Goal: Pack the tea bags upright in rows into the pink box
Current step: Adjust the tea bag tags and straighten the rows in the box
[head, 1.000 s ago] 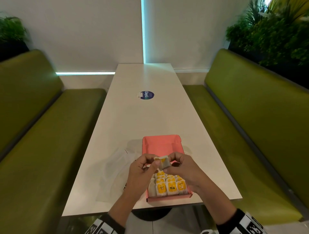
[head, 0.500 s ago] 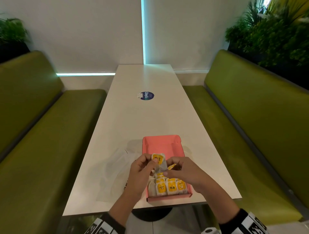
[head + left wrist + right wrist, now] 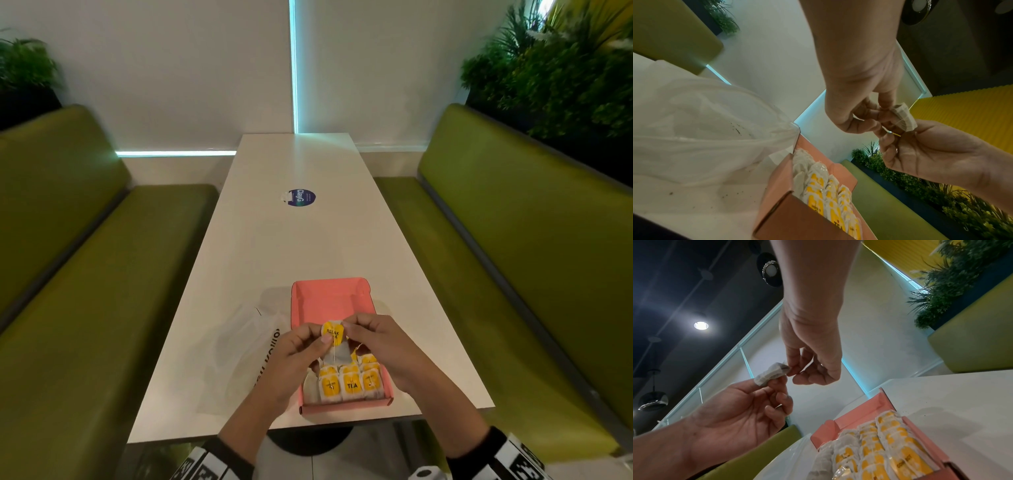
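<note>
The pink box [image 3: 329, 298] lies open on the white table [image 3: 291, 246]. Its near end holds rows of upright tea bags [image 3: 349, 383] with yellow tags; its far half is bare. Above the box's middle, one tea bag [image 3: 334, 342] with a yellow "RELAX" tag is held between both hands. My left hand [image 3: 320, 339] pinches its left side and my right hand [image 3: 347, 327] pinches its top right corner. In the wrist views the same tea bag [image 3: 902, 118] [image 3: 770, 373] shows from below, folded between the fingertips, over the box [image 3: 777, 194] [image 3: 885, 404].
A crumpled clear plastic bag [image 3: 246, 346] [image 3: 705, 121] lies on the table just left of the box. A round blue sticker [image 3: 301, 197] sits mid-table. Green benches [image 3: 85, 291] flank both long sides. The table's near edge is just below the box.
The held tea bag has been turned from lying sideways to upright, so its yellow tag now faces up. Both hands stay over the box and keep their hold.
</note>
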